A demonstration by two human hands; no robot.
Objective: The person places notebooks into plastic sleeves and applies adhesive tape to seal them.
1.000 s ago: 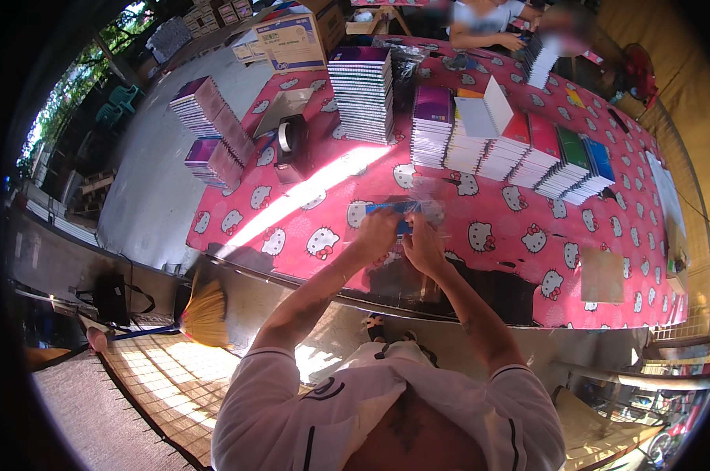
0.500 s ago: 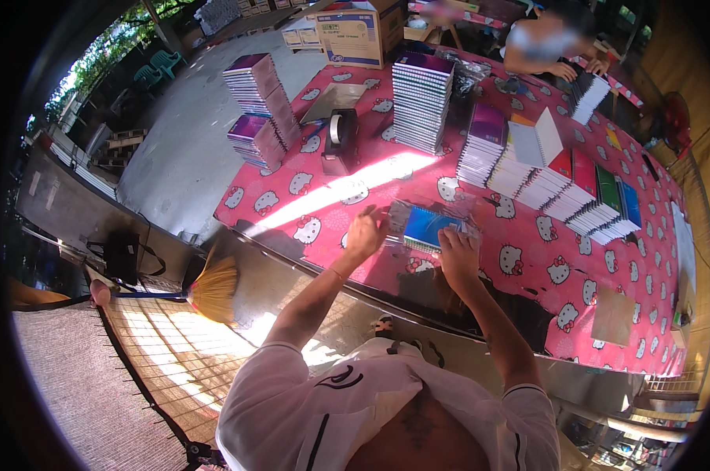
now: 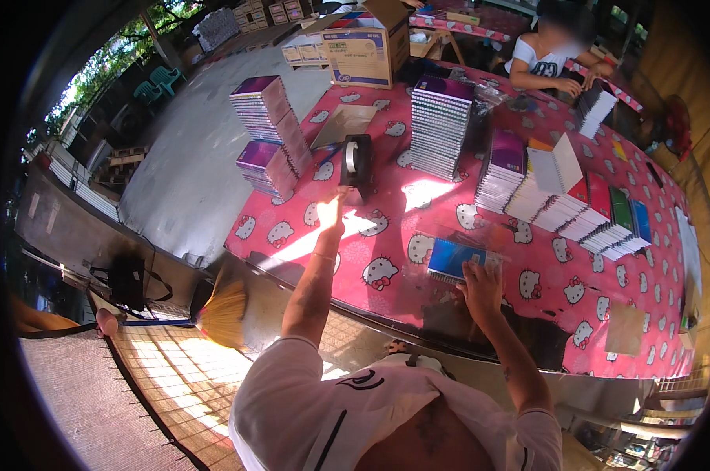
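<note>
A blue spiral notebook [image 3: 447, 257] lies on the table near me, with clear plastic film [image 3: 492, 237] around its edges. My right hand [image 3: 484, 286] rests on the notebook's right end, fingers stretched out and thumb apart. Further left, my left hand [image 3: 334, 212] reaches to the front end of a black tape dispenser [image 3: 355, 177]. Its fingertips look pressed together there, but bright sunlight washes them out, and any tape between them does not show. A pale roll of tape [image 3: 352, 157] sits in the dispenser.
Purple notebook stacks [image 3: 262, 129] stand at the left, a taller notebook stack [image 3: 439, 129] beyond the dispenser, and rows of notebooks [image 3: 555, 196] at the right. A cardboard box [image 3: 359, 56] is behind. Across the table, a person [image 3: 555, 63] handles notebooks [image 3: 594, 110].
My left hand has left the notebook's side and gone forward to the tape dispenser. My right hand stays on the notebook. The whole view has shifted slightly.
</note>
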